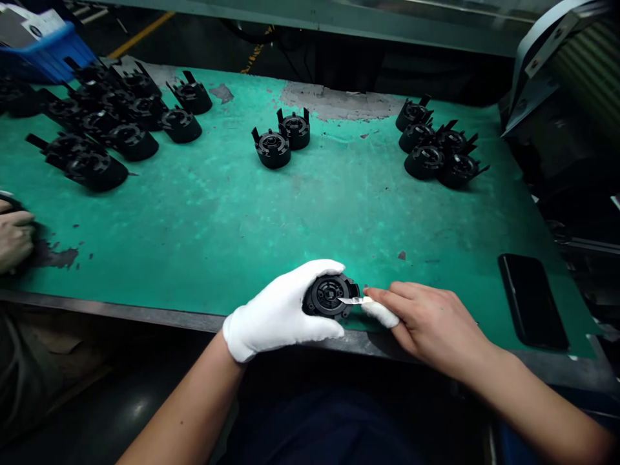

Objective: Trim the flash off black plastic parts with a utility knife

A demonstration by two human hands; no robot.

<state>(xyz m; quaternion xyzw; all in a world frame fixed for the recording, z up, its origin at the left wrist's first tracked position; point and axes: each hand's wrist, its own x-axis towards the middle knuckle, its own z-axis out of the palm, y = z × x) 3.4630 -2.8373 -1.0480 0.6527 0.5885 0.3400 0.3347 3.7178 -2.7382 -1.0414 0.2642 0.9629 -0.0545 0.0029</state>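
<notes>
My left hand [283, 310], in a white glove, is wrapped round a round black plastic part [330, 296] at the near edge of the green table [217, 219]. My bare right hand [426, 320], with white wrapping on a fingertip, pinches a small thin blade [356, 300]. The blade's tip touches the face of the black part.
Two black parts [283, 139] stand at mid-table, a cluster [438, 145] at the far right, and several more [106, 123] at the far left by a blue bin [46, 45]. A dark phone [531, 300] lies right. Another person's hand [14, 236] rests at the left edge.
</notes>
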